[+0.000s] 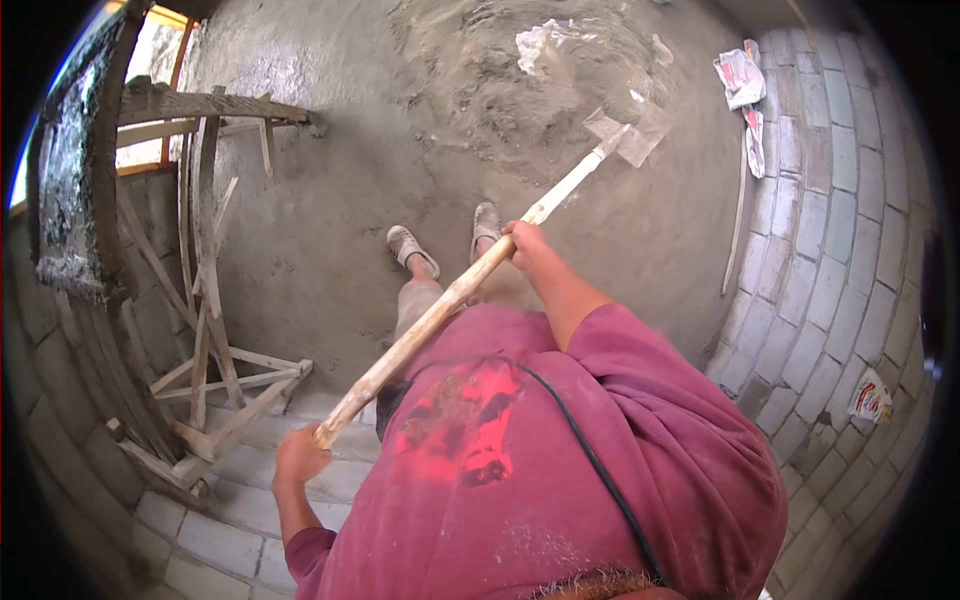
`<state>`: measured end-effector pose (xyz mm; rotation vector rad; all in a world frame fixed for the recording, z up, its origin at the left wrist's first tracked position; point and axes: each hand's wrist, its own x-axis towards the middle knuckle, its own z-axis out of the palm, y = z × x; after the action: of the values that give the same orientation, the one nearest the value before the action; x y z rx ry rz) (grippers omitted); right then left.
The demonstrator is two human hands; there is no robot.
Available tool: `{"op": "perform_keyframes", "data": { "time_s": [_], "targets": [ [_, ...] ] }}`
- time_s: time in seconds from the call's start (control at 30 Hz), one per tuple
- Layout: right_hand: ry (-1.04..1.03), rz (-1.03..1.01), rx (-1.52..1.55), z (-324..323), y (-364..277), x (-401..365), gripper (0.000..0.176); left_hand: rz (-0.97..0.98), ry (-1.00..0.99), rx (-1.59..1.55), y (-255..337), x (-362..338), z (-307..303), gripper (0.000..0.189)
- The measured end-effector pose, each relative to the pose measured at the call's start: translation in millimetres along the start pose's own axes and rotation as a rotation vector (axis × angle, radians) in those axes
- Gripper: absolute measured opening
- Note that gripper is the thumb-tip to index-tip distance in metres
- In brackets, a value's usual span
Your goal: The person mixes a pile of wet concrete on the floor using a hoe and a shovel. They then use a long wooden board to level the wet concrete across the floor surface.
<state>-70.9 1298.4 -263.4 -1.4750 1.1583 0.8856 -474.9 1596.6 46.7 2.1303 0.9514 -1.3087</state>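
A shovel (430, 322) with a long pale wooden handle runs diagonally in front of my body. My left hand (300, 455) is wrapped round the handle's near end, low at the left. Further up the handle, my right hand (526, 245) grips it in front of my waist. The shovel's flat, cement-coated blade (637, 138) rests at the right edge of a patch of wet grey mortar (470, 85). A whitish wet puddle (540, 45) shines on that mix.
Left stands a rough wooden frame (205, 300) by a window opening. A grey block wall (810, 220) rises on the right, with crumpled bags (740, 78) and a thin stick (737, 215) along its foot. Another bag scrap (870, 396) lies lower right. My shoes (412, 248) stand on grey floor.
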Motion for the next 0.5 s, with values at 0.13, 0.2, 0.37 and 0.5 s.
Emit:
{"op": "perform_keyframes", "data": {
  "time_s": [0.13, 0.2, 0.37, 0.5],
  "targets": [
    [-0.102, 0.177, 0.239, 25, 44, 13, 0.021, -0.070, 0.141, 0.244, -6, -23, -64, 0.028],
    [-0.164, 0.229, 0.307, 36, 62, 16, 0.018, -0.093, 0.224, 0.315, -6, -41, -95, 0.026],
    [-0.203, 0.397, 0.454, 35, 63, 13, 0.014, -0.048, 0.433, 0.439, 48, -88, -142, 0.017],
    [-0.262, 0.454, 0.421, -3, 29, 30, 0.012, -0.088, 0.534, 0.486, 116, -105, -125, 0.012]
  ]
}}
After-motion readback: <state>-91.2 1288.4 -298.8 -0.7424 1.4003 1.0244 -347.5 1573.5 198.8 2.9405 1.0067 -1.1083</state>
